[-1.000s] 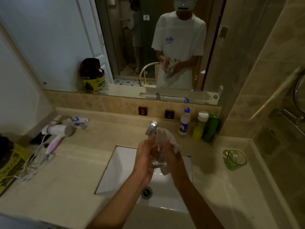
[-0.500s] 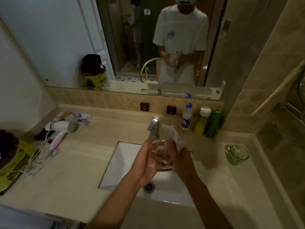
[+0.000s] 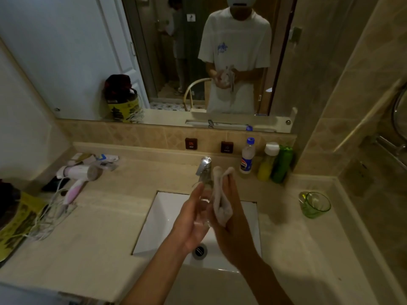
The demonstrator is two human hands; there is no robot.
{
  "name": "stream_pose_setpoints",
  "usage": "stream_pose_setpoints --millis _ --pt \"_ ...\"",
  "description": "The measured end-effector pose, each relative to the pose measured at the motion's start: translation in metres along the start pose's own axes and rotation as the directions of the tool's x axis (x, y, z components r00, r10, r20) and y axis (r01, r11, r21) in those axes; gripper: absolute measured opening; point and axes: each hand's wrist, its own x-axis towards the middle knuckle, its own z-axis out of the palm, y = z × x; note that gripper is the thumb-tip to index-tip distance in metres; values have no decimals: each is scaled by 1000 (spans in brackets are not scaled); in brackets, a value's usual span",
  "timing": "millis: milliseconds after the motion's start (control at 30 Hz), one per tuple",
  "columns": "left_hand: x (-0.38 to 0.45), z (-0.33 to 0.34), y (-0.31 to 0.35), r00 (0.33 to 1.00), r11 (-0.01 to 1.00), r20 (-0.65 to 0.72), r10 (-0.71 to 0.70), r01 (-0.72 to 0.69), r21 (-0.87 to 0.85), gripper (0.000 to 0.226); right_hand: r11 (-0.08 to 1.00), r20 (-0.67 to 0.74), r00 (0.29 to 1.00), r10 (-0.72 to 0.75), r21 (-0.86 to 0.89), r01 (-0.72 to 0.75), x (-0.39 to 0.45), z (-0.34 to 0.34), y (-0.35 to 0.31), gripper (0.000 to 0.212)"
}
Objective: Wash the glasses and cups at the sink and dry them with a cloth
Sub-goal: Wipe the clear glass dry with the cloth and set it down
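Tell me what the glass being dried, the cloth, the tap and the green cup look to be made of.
Glass: clear glass or hard plastic; the hands show through it.
Cloth: soft pale fabric, matte, folding in creases.
Tap: polished metal, likely chromed; bright highlights.
Green cup: translucent green glass or plastic, glossy; the look leaves it open.

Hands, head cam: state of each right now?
Left hand: fingers straight, supporting the clear glass.
Right hand: pinches the cloth against the glass.
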Motion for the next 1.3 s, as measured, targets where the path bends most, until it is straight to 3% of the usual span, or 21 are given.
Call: stream_pose_setpoints --millis 100,167,233,367,433,533,567,600,633,700,767,833,900,967,1133,1300 --pt "-6 -1 13 988 997 144 -58 50 64 41 972 27 973 229 38 -230 22 -16 4 76" --pt "-4 -4 16 980 994 185 -74 58 94 61 973 41 974 223 56 -225 29 -12 4 65" --pt "-4 -4 17 987 995 153 -40 25 101 75 977 56 980 191 87 -196 26 -7 1 62" --pt "-1 -5 16 995 999 98 -6 9 -37 67 980 62 991 121 153 -129 4 11 -2 72" --pt "-2 -4 17 997 994 69 27 -20 -103 68 937 56 988 144 312 -155 -8 22 5 74" --pt "-4 0 7 991 991 6 132 -132 0 54 865 50 925 377 337 -371 -5 14 9 46" --pt "-6 2 3 988 986 -1 156 -156 52 38 778 37 859 511 404 -481 0 10 4 40" --pt "-7 8 1 985 982 -7 170 -168 83 24 660 56 787 614 512 -551 3 6 11 50" --pt "-6 10 -1 980 973 -27 199 -194 128 24 543 65 731 680 624 -561 7 2 11 58" --pt "-2 13 -2 959 923 7 284 -276 267 42 305 128 670 731 817 -490 9 -6 7 48" --pt "0 14 -2 931 848 31 363 -344 403 57 68 237 599 765 895 -441 5 -8 5 48" --pt "3 9 -3 905 773 57 421 -391 500 74 -64 309 545 780 904 -422 -2 -9 9 52" --pt "5 2 -7 895 717 64 442 -395 575 87 -129 343 522 781 906 -403 -10 -10 11 56" --pt "7 -5 -7 910 711 46 412 -353 608 90 -143 335 504 796 913 -382 -16 -11 12 56" --pt "2 -14 -4 934 809 -33 356 -290 512 88 -123 308 501 809 922 -367 -22 -26 10 52" --pt "2 -2 -20 947 857 -35 319 -273 437 80 -76 287 543 789 923 -377 -15 -13 13 55"
